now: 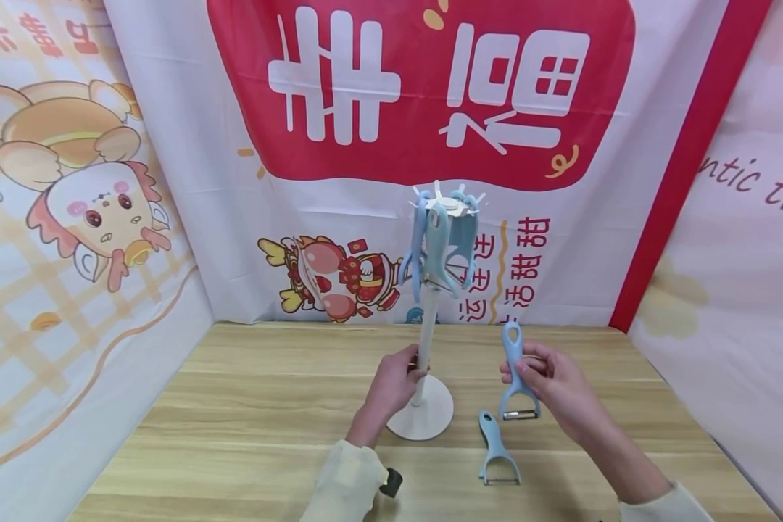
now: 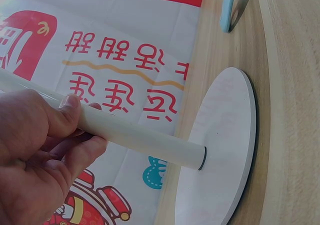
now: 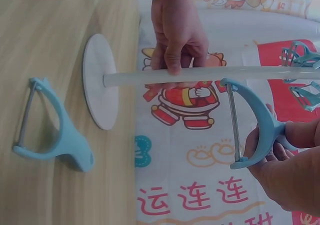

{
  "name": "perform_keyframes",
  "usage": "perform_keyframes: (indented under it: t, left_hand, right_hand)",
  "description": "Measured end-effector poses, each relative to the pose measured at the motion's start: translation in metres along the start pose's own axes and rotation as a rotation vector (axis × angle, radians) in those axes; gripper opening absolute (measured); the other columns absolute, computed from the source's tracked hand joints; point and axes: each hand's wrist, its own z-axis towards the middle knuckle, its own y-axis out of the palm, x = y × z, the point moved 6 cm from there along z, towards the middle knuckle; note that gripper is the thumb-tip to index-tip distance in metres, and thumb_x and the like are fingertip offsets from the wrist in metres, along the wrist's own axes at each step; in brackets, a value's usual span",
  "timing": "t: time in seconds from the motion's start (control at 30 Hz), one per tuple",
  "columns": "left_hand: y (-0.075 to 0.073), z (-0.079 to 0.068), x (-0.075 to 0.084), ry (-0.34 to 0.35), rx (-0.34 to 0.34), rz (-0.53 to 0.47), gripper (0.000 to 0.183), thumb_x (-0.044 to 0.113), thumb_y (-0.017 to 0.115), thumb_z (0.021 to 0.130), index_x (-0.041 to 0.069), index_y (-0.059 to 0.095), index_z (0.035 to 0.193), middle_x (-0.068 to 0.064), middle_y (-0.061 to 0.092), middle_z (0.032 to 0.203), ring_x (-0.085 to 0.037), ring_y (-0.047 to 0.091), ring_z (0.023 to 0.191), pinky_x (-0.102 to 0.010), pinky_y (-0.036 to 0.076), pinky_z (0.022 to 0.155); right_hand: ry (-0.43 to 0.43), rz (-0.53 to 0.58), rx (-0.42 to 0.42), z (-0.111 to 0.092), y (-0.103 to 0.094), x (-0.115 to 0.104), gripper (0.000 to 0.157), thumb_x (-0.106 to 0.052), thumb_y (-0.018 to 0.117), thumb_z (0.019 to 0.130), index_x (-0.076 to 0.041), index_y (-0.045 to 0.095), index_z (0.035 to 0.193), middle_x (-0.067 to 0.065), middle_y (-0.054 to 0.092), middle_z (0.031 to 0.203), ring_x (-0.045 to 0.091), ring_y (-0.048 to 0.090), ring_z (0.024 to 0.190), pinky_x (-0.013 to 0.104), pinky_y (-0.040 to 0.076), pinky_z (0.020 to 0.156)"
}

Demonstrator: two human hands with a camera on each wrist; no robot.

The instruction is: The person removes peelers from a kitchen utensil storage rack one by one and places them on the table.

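Note:
My left hand [image 1: 394, 380] grips the white pole [image 2: 135, 135] of an upright stand, low down and just above its round base [image 1: 424, 420]. A light blue peeler [image 1: 513, 362] is held in my right hand [image 1: 557, 380], between thumb and fingers, its handle up and its blade down. In the right wrist view that peeler's curved head [image 3: 257, 120] points toward the pole. On the table, to the right of the base, lies a second blue peeler [image 1: 494, 449]. Several blue peelers [image 1: 438, 243] hang from the hooked white top [image 1: 450, 205] of the stand.
The wooden table [image 1: 267, 406] runs back to a printed cloth [image 1: 339, 217] hanging behind the stand. More printed cloth [image 1: 72, 217] closes off the left side, and another sheet [image 1: 744, 239] the right. A small black object [image 1: 391, 483] is at the left sleeve's cuff.

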Motion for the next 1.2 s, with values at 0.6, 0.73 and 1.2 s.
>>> perform_keyframes:
  t: [0.6, 0.73, 1.2]
  left_hand:
    - [-0.001, 0.000, -0.001, -0.020, -0.010, 0.006, 0.021, 0.007, 0.063, 0.097, 0.007, 0.064, 0.118, -0.009, 0.072, 0.108, -0.025, 0.069, 0.104, -0.045, 0.059, 0.095]
    - [0.000, 0.000, -0.001, -0.023, -0.010, 0.002, 0.021, 0.007, 0.063, 0.097, 0.007, 0.064, 0.118, -0.009, 0.072, 0.108, -0.025, 0.069, 0.105, -0.046, 0.059, 0.095]
    - [-0.001, -0.001, 0.000, -0.030, -0.012, -0.004, 0.019, 0.007, 0.062, 0.097, 0.008, 0.064, 0.116, -0.008, 0.072, 0.107, -0.025, 0.069, 0.106, -0.047, 0.058, 0.096]
  right_hand:
    - [0.063, -0.026, 0.020, -0.002, -0.008, 0.033, 0.043, -0.010, 0.048, 0.105, 0.014, 0.037, 0.139, 0.008, 0.073, 0.110, 0.008, 0.072, 0.095, 0.020, 0.058, 0.089]
    - [0.107, -0.032, 0.032, -0.004, -0.010, 0.040, 0.042, -0.010, 0.048, 0.105, 0.013, 0.038, 0.138, 0.011, 0.073, 0.113, 0.009, 0.072, 0.096, 0.022, 0.059, 0.089]
    - [0.164, -0.040, 0.011, -0.007, -0.016, 0.073, 0.039, -0.005, 0.047, 0.104, 0.016, 0.037, 0.136, 0.010, 0.074, 0.104, 0.014, 0.072, 0.095, 0.026, 0.061, 0.085]
